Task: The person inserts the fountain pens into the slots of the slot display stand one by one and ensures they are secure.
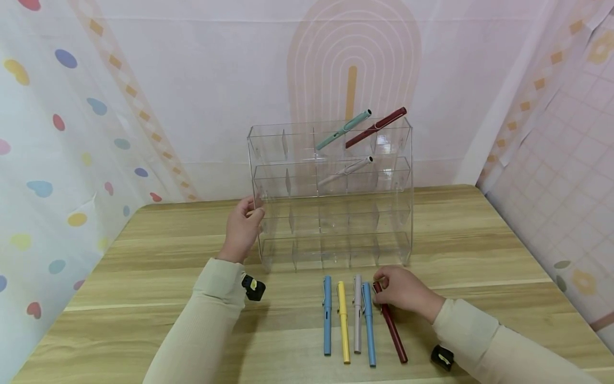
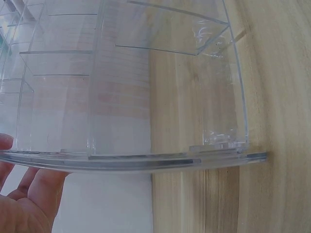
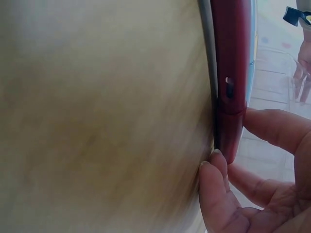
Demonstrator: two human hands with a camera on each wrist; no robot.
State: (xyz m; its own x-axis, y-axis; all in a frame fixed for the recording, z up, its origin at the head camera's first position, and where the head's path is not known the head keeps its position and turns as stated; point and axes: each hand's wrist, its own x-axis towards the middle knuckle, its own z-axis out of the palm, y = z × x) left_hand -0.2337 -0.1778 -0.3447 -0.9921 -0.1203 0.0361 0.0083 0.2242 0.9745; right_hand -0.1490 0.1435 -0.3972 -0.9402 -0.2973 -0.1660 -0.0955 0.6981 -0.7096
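On the wooden surface (image 1: 479,240), a clear rack (image 1: 336,213) stands upright, its left side gripped by the left hand (image 1: 242,228), probably to steady it. The right hand (image 1: 405,290) pinches the far end of a dark red pen (image 1: 393,330) in front of the rack, likely for lifting. That end points rackward; the long axis runs front to back, near end slanting right, beside a blue pen (image 1: 369,328).

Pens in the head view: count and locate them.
8. On the table: blue pen, yellow pen, grey pen, second blue pen. In the right grip: red pen. Rack top row: green pen, another red pen. Row below: white pen.
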